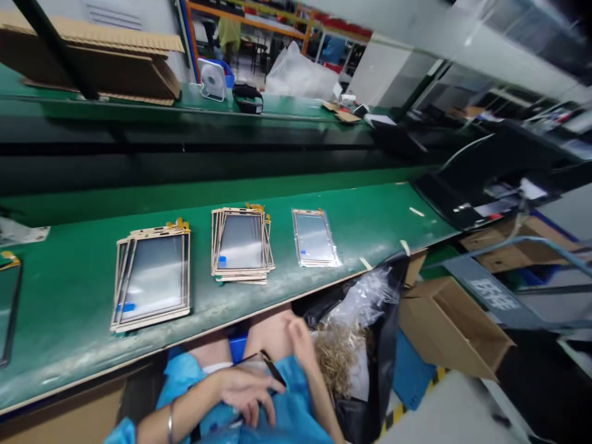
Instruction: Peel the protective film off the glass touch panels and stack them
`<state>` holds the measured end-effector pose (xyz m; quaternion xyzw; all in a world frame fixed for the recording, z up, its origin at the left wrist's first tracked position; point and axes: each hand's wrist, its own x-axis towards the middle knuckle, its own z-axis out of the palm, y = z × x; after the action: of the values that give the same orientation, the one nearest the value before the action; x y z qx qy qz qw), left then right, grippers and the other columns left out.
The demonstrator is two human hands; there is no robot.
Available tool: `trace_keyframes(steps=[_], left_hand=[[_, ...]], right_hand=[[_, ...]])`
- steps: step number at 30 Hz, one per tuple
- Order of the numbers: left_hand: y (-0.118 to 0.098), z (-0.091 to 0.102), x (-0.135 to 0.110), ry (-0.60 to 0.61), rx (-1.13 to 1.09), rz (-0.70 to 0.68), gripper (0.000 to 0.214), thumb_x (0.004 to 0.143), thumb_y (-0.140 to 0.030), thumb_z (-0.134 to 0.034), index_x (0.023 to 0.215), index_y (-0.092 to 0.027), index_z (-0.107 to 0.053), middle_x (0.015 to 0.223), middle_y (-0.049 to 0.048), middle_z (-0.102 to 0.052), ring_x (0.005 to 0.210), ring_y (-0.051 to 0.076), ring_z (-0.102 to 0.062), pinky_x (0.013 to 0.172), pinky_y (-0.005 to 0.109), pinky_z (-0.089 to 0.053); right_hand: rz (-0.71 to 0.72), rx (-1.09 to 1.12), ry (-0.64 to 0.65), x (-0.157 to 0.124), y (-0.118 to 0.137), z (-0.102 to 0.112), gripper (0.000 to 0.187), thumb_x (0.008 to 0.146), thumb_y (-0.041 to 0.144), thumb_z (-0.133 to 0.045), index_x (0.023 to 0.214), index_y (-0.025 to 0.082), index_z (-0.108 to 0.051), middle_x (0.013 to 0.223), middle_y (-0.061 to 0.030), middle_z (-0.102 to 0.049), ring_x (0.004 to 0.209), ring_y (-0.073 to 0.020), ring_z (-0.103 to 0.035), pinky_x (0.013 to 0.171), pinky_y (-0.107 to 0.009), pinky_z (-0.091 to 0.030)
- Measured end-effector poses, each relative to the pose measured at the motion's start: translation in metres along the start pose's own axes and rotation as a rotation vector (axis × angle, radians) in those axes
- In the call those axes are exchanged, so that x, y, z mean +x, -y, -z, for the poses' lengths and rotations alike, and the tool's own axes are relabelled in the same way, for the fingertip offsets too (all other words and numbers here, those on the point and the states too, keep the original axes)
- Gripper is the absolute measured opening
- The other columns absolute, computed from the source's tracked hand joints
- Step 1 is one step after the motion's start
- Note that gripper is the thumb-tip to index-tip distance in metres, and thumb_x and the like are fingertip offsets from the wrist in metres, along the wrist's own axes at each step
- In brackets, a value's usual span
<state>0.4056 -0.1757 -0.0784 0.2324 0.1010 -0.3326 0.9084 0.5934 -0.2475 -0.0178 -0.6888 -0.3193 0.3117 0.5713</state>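
My left hand point(250, 391), with a bangle on its wrist, is low over my lap. Its bent fingers are around a flat, dark-edged panel point(274, 370), largely hidden by the hand. Beside my thigh, near the table edge, my right hand point(300, 338) is raised with loosely bent fingers and nothing visible in them. On the green table point(222, 308) lie a left stack of framed touch-screen panels point(155, 274), a middle stack of similar panels point(241, 242) and a single panel point(317, 238) at right. Orange flex tabs stick out at their top edges.
A black bag point(386, 345) with clear film and tangled strips hangs right of my legs. Beyond it stands an open cardboard box point(448, 327). Another dark-framed panel point(9, 314) lies at far left. The raised shelf holds folded cardboard point(92, 68) and a small fan point(213, 80).
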Motion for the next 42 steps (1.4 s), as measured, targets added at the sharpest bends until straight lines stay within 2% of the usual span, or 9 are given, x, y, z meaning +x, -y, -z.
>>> trace_keyframes(steps=[3,5,10,13,17,20,27,33,42], left_hand=[[0.029,0.022,0.006,0.002,-0.063,-0.062,0.077,0.066,-0.066,-0.063,0.126,-0.02,-0.055,0.081,0.0075,-0.068,0.04,0.013,-0.054,0.037,0.022,-0.036],[0.039,0.022,-0.003,-0.098,-0.057,-0.138,0.084,0.063,-0.073,-0.06,0.127,-0.018,-0.055,0.087,0.0095,-0.068,0.046,0.015,-0.056,0.038,0.023,-0.037],[0.056,-0.004,-0.011,-0.844,0.291,-0.39,0.077,0.078,-0.068,-0.046,0.133,-0.014,-0.047,0.112,0.0164,-0.064,0.097,0.028,-0.063,0.08,0.039,-0.05],[0.066,-0.022,-0.017,-1.057,0.577,-0.315,0.07,0.079,-0.062,-0.051,0.132,-0.017,-0.049,0.142,0.016,-0.044,0.134,0.031,-0.033,0.112,0.047,-0.021],[0.069,-0.043,-0.04,-0.981,0.946,0.087,0.095,0.069,-0.064,-0.061,0.145,-0.014,-0.03,0.153,0.0174,-0.017,0.141,0.037,-0.014,0.112,0.055,-0.013],[0.069,-0.054,-0.052,-0.927,0.994,0.175,0.098,0.07,-0.059,-0.06,0.145,-0.007,-0.026,0.152,0.0207,-0.016,0.141,0.035,-0.014,0.113,0.049,-0.018],[0.078,-0.051,-0.059,-1.176,0.87,-0.126,0.055,0.076,-0.033,-0.055,0.128,-0.017,-0.056,0.135,0.0118,-0.053,0.125,0.034,-0.047,0.106,0.044,-0.033],[0.066,-0.046,-0.1,-1.263,0.851,-0.247,0.037,0.084,-0.036,-0.05,0.114,-0.021,-0.066,0.113,0.0087,-0.069,0.106,0.031,-0.061,0.095,0.038,-0.042],[0.068,-0.101,-0.129,-0.966,0.518,-0.465,0.043,0.091,-0.04,-0.046,0.126,-0.018,-0.056,0.118,0.0116,-0.066,0.103,0.025,-0.064,0.08,0.032,-0.051]], right_hand=[[0.12,-0.234,0.184,-0.012,-0.064,-0.062,0.021,0.087,0.04,-0.049,0.075,0.026,-0.06,0.088,-0.0073,-0.065,0.095,-0.027,-0.061,0.085,-0.045,-0.049],[0.188,-0.399,0.317,-0.018,-0.093,-0.071,0.021,0.089,0.036,-0.045,0.081,0.029,-0.063,0.088,-0.0054,-0.065,0.093,-0.0253,-0.061,0.087,-0.043,-0.048],[0.063,-0.553,0.158,-0.017,-0.126,0.007,0.035,0.093,0.036,-0.028,0.086,0.021,-0.059,0.082,-0.0099,-0.061,0.08,-0.024,-0.058,0.077,-0.043,-0.049],[0.047,-0.628,0.1,-0.025,-0.124,0.049,0.032,0.09,0.035,-0.033,0.089,0.017,-0.06,0.101,-0.0157,-0.059,0.098,-0.0279,-0.055,0.091,-0.05,-0.042],[0.071,-0.542,0.541,-0.051,-0.11,0.034,0.026,0.084,0.022,-0.045,0.104,0.022,-0.062,0.109,-0.0078,-0.061,0.104,-0.0211,-0.056,0.093,-0.036,-0.045],[0.087,-0.492,0.835,-0.067,-0.1,0.001,0.048,0.078,0.011,-0.045,0.124,0.022,-0.053,0.118,-0.0063,-0.059,0.113,-0.0198,-0.051,0.098,-0.035,-0.041],[0.056,-0.63,0.722,-0.065,-0.11,-0.033,0.036,0.079,0.007,-0.041,0.104,0.017,-0.064,0.1,-0.0096,-0.063,0.102,-0.0226,-0.055,0.091,-0.033,-0.043],[0.015,-0.587,0.703,-0.058,-0.11,-0.049,0.018,0.081,0.016,-0.048,0.077,0.019,-0.065,0.087,-0.0083,-0.064,0.091,-0.0229,-0.058,0.084,-0.031,-0.043],[-0.076,-0.175,0.622,-0.071,-0.076,-0.035,0.064,0.09,0.065,-0.016,0.083,0.017,-0.058,0.072,-0.0076,-0.061,0.069,-0.021,-0.061,0.06,-0.031,-0.048]])
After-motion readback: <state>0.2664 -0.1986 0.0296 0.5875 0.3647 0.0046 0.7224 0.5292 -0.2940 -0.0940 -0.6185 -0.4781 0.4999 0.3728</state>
